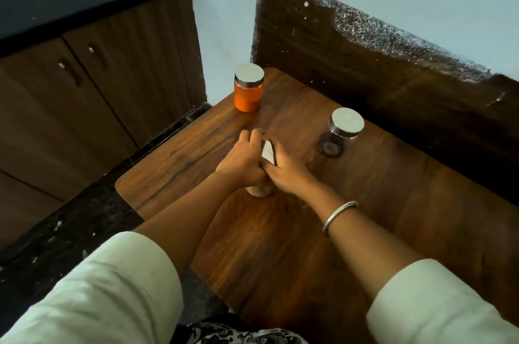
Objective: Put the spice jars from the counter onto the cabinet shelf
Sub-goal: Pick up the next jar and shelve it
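Spice jars stand on the wooden tabletop (365, 189), three of them, and none is on a shelf yet. The nearest jar (259, 190) is almost hidden, because both hands close around it. Only its pale bottom and a piece of its light lid show between the fingers. The left hand (241, 164) wraps the jar from the left side, with the fingers curled over the top. The right hand (283, 166) presses on it from the right side, and its thumb meets the left hand. So both hands are shut on this one jar, not spread. I think two hands are used because the jar is smooth and round, and a grip from both sides keeps it upright when it is lifted. The base seems to touch the tabletop, but I cannot tell for sure.

The orange jar (248, 91) stands upright near the far left corner, well apart from the hands. The dark jar (338, 133) stands to the right, also apart, and looks nearly empty. Both have a flat metal lid. They wait their turn, I judge.

Dark cabinet doors (92, 82) are at the left, closed. The shelf is not in view. A bracelet (338, 216) sits on the right wrist.
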A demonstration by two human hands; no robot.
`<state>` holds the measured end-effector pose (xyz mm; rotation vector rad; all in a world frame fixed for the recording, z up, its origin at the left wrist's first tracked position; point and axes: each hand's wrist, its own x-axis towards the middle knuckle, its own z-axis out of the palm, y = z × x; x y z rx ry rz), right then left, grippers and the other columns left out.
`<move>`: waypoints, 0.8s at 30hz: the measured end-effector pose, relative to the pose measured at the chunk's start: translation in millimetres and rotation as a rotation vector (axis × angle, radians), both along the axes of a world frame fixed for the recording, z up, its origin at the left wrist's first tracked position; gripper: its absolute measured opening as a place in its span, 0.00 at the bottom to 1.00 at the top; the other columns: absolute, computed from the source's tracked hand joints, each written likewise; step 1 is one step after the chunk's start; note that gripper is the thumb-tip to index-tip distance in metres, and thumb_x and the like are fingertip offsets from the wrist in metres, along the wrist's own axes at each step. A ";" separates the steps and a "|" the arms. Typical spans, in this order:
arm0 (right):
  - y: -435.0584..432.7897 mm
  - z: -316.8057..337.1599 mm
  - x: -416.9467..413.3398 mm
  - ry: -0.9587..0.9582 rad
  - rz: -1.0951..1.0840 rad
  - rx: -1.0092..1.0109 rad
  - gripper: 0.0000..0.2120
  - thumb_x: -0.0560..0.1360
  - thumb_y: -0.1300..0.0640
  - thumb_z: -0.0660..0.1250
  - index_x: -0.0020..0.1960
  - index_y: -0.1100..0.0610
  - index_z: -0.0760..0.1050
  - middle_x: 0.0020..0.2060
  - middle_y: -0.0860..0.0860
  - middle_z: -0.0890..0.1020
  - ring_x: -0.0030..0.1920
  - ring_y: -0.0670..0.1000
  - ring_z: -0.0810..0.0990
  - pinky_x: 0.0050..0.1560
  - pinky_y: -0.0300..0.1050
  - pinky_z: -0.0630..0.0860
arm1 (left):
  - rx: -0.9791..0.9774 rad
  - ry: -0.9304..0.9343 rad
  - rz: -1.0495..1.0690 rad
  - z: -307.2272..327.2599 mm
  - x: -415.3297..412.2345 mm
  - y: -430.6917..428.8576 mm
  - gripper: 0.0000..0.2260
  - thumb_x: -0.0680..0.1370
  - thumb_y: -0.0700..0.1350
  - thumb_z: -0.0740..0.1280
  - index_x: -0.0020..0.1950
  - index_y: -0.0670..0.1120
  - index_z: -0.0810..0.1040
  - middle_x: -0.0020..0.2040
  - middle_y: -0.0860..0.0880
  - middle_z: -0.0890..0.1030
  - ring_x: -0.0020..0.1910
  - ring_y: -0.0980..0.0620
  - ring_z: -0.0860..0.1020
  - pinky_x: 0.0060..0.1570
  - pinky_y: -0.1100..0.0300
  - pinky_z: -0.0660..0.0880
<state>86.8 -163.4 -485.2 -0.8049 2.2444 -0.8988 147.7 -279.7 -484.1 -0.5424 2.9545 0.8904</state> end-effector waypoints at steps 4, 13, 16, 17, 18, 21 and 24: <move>28.4 9.3 -6.1 -0.043 -0.055 -0.067 0.30 0.76 0.40 0.59 0.74 0.47 0.54 0.67 0.50 0.71 0.64 0.51 0.72 0.60 0.48 0.72 | 0.100 0.134 0.009 4.6 -8.3 16.6 0.36 0.68 0.48 0.73 0.71 0.48 0.57 0.67 0.45 0.67 0.62 0.48 0.71 0.49 0.64 0.68; 126.7 30.4 -7.3 -0.181 -0.212 -0.255 0.28 0.74 0.36 0.56 0.72 0.42 0.58 0.60 0.39 0.70 0.56 0.40 0.69 0.48 0.31 0.66 | 0.324 0.281 -0.181 38.2 -23.0 93.8 0.36 0.65 0.51 0.74 0.67 0.47 0.59 0.63 0.47 0.71 0.58 0.54 0.70 0.51 0.65 0.68; 162.3 37.5 -8.4 -0.142 -0.247 -0.298 0.29 0.72 0.34 0.53 0.71 0.42 0.59 0.59 0.39 0.70 0.57 0.41 0.70 0.53 0.35 0.67 | 0.381 0.336 -0.215 46.8 -28.6 126.0 0.36 0.64 0.51 0.73 0.67 0.46 0.60 0.63 0.47 0.67 0.60 0.53 0.68 0.53 0.66 0.68; 173.5 39.4 -8.2 -0.131 -0.271 -0.326 0.26 0.74 0.35 0.53 0.70 0.41 0.61 0.59 0.38 0.71 0.57 0.40 0.72 0.54 0.34 0.67 | 0.413 0.342 -0.209 49.4 -30.5 136.2 0.37 0.64 0.51 0.73 0.68 0.46 0.59 0.63 0.47 0.65 0.60 0.52 0.67 0.52 0.67 0.67; 184.5 41.4 -7.8 -0.123 -0.303 -0.357 0.21 0.75 0.37 0.54 0.67 0.40 0.63 0.57 0.37 0.73 0.56 0.38 0.73 0.53 0.34 0.68 | 0.460 0.343 -0.197 51.9 -32.2 146.5 0.38 0.64 0.51 0.72 0.69 0.47 0.57 0.63 0.47 0.64 0.60 0.53 0.67 0.51 0.68 0.67; 212.0 50.2 -7.4 -0.113 -0.444 -0.433 0.13 0.74 0.37 0.55 0.57 0.35 0.66 0.50 0.35 0.75 0.50 0.35 0.76 0.47 0.34 0.72 | 0.616 0.358 -0.183 59.7 -35.7 176.8 0.37 0.67 0.52 0.72 0.69 0.50 0.54 0.61 0.48 0.68 0.58 0.53 0.71 0.51 0.67 0.71; 240.8 55.3 -10.7 -0.121 -0.573 -0.483 0.13 0.76 0.39 0.56 0.58 0.41 0.69 0.51 0.42 0.78 0.54 0.46 0.78 0.52 0.48 0.78 | 0.655 0.427 -0.241 67.8 -38.9 211.7 0.31 0.72 0.51 0.67 0.69 0.48 0.54 0.59 0.54 0.71 0.56 0.60 0.73 0.50 0.73 0.71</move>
